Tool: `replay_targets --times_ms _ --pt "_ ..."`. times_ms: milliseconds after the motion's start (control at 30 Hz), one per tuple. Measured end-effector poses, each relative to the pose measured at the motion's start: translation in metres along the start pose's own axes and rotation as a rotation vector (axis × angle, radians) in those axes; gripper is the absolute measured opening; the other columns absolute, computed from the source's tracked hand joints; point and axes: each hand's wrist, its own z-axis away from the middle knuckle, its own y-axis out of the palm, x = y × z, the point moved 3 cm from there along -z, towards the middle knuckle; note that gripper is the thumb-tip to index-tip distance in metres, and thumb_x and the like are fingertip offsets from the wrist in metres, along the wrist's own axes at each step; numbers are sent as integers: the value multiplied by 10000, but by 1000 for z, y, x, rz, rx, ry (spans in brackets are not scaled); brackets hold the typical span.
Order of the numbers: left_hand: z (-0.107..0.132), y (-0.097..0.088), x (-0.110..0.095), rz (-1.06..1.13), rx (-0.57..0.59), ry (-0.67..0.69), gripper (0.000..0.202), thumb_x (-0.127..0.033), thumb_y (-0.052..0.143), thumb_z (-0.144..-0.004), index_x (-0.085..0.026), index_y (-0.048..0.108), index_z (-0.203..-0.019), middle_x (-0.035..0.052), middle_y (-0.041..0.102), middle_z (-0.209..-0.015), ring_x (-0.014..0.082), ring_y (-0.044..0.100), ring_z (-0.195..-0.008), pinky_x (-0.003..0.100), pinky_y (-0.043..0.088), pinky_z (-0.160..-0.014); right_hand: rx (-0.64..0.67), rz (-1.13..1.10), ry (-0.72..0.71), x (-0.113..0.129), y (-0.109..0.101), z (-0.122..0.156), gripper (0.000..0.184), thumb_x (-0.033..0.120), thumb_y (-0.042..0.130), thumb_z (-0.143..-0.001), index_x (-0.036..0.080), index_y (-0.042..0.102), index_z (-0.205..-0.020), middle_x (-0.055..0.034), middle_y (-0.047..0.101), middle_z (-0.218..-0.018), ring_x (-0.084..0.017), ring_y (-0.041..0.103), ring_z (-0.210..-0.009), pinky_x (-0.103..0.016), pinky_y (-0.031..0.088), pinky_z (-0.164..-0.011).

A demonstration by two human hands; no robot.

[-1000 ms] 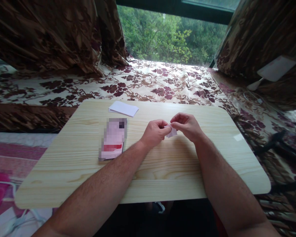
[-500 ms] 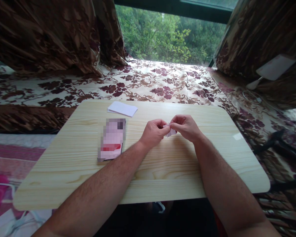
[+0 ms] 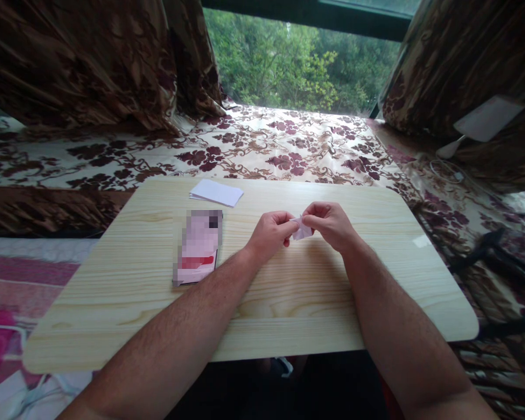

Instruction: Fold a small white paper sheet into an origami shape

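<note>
Both hands meet over the middle of the pale wooden surface [image 3: 289, 303], a little toward its far edge. The left hand [image 3: 269, 234] and the right hand [image 3: 328, 224] each pinch a small folded piece of white paper [image 3: 301, 230] between thumb and fingertips — the scrap sits right in the gap between them, held just above the wood, not lying on it. How many folds it has I cannot tell; it is too small.

To the left of the left hand lies a phone [image 3: 198, 247], flat, its long side running toward the person, near the hand but not touching it. Beyond the phone, close to the far edge, rests a small stack of white paper slips [image 3: 216, 192], turned a bit askew and apart from the phone.

There is plenty of bare wood — the whole near half carries only the two forearms, and the right end past the right hand is open out to the rounded corner. The near edge hangs over a dark gap below. Behind the far edge a flowered cloth [image 3: 266, 149] covers a ledge up to the window [image 3: 297, 64], with brown patterned curtains [image 3: 79, 64] drawn aside at both sides. At the far left, low down, a pink patterned cover [image 3: 21, 280] lies below the surface's left end.
</note>
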Motion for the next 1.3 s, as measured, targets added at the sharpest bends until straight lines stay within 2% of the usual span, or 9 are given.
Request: replay_targets --times_ms 400,767,1300 --pt "-1 -1 1 -16 56 9 244 -373 711 -766 -136 661 -735 -3 602 -618 82 487 -501 214 382 -461 49 -79 30 1 0 1 67 183 706 -705 137 661 -685 25 598 -550 -95 517 -492 -231 391 -489" --pt "2 0 -5 -71 41 10 204 -327 714 -758 -132 660 -731 -21 586 -585 69 473 -482 206 352 -457 60 -106 39 1 0 1 94 206 711 -707 130 660 -689 22 592 -564 -87 502 -506 -227 390 -500" --pt "2 0 -3 -119 -11 14 159 -289 690 -744 -145 636 -702 -29 566 -569 70 465 -477 208 334 -456 37 29 7 3 1 2 109 228 678 -747 129 654 -709 19 586 -573 -90 512 -515 -219 394 -492"
